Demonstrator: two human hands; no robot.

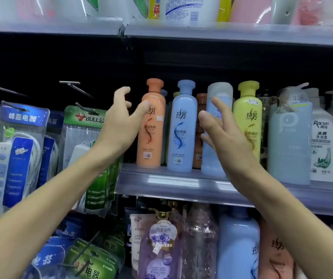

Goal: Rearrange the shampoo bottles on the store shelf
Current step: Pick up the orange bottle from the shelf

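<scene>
On the middle shelf [181,183] stands a front row of shampoo bottles: an orange bottle [153,133], a blue bottle [182,133], a pale blue bottle with a grey cap [219,93] and a yellow bottle [249,113]. My left hand [121,125] hovers open just left of the orange bottle, thumb close to its label. My right hand [222,133] is open in front of the pale blue bottle, fingers spread, and hides much of it. A brown bottle [200,105] stands behind in the second row.
Right of the yellow bottle are a large translucent blue pump bottle [290,146] and white Raclen bottles [322,146]. Packaged power strips [18,150] hang on hooks at the left. More bottles [238,246] fill the lower shelf, and the upper shelf [222,34] overhangs.
</scene>
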